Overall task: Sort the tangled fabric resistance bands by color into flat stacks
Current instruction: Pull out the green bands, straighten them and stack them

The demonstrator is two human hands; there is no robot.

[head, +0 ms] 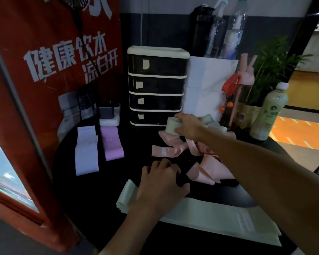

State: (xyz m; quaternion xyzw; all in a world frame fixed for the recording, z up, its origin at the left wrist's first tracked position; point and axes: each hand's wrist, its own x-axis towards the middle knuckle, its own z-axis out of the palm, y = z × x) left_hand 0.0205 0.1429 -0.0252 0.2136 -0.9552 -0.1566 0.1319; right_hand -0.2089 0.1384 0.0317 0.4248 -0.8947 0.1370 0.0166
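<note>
Red panel [44, 89], left: bold white characters "健康饮水 凉白开". Round black table [99, 190], smooth top. Mint-green stack [219, 216], long flat woven bands at the near edge, with a pale printed patch too blurred to read; the left hand [160, 188] rests palm-down on its left end, fingers bent, fingertips on the tabletop, grasping nothing. Four-drawer unit [157, 85], dark fronts with cream trim, one small paper tag per drawer, writing illegible. Pink bands [208, 168], a twisted, looped heap at centre right. Lilac stack [86, 151] and purple stack [111, 142], flat, side by side at the left. Right hand [190, 127], reaching over the heap, thumb and fingers pinching an upright pale green band [171, 127] beside the drawers.
</note>
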